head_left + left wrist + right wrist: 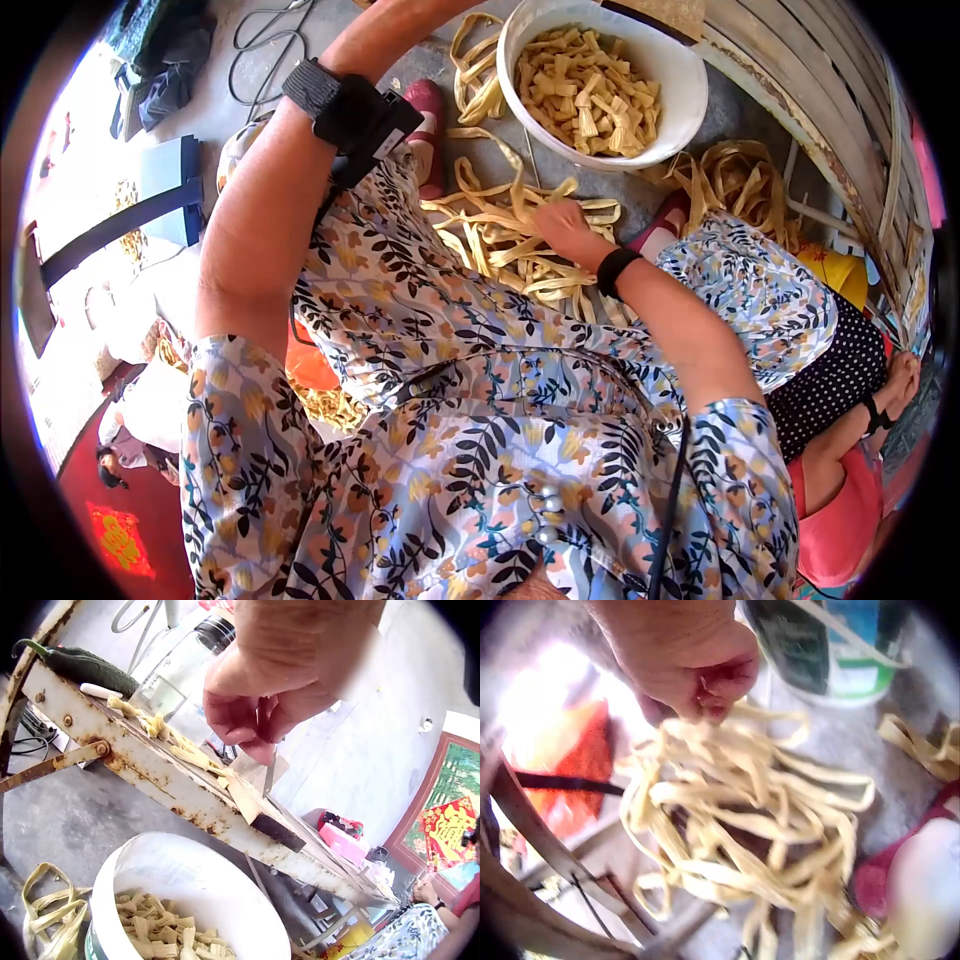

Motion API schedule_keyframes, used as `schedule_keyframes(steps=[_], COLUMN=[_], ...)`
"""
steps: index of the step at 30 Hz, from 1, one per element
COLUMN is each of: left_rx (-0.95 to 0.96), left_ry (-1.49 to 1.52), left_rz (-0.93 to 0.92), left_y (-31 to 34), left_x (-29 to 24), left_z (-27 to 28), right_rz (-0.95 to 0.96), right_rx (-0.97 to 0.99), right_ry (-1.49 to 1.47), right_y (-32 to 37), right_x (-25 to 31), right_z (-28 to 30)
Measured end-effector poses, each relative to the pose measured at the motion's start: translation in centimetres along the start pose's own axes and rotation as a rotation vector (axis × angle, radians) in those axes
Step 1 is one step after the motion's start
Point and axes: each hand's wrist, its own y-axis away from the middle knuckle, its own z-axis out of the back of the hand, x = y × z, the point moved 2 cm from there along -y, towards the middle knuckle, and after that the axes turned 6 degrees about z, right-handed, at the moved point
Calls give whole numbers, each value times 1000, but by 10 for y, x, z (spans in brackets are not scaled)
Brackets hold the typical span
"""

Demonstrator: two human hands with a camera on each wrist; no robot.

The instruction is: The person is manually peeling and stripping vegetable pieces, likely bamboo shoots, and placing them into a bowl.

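Note:
My right hand (572,228) is over a tangled heap of flat, pale yellow strips (739,810), its fingers curled round a strip (518,185) that rises beside it. My left hand (262,697) lies beyond the top of the head view. In its wrist view the fingertips come together on a thin metal strip (270,778), just above a wooden block (251,806) on a rusty white bench (150,780). Short yellow pieces (191,755) lie along that bench. Below stands a white bucket (690,110) holding many knotted yellow pieces (590,95).
More strips (745,185) hang beside the bucket at the right. A green cucumber-like vegetable (86,667) and a clear jar (176,679) sit on the bench. Another person's hand (903,378) is at the right edge. A cable (268,40) loops over the floor.

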Motion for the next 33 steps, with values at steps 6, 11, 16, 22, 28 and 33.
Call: schedule_keyframes(steps=[6,11,16,22,28,33], left_rx=[348,734,825,559,258,135], left_ry=[79,-59,641,1040,905,616], left_rz=[144,334,582,493,484,318], left_y=[14,27,58,45,44,36], left_x=[-6,-12,-16,-21,-27,-29], left_z=[-9,-3,-35,-42,-33,-24], right_rz=[97,-88,-88,19,-85,-434], right_rx=[-389,-440,-566,-228,0,-455], right_ry=[-325,-885,-922,-299,-268,-452], right_y=[-22,19,37,24,23,51], right_x=[13,14,42,66,58,1], right_z=[173,283,295,207,169,246])
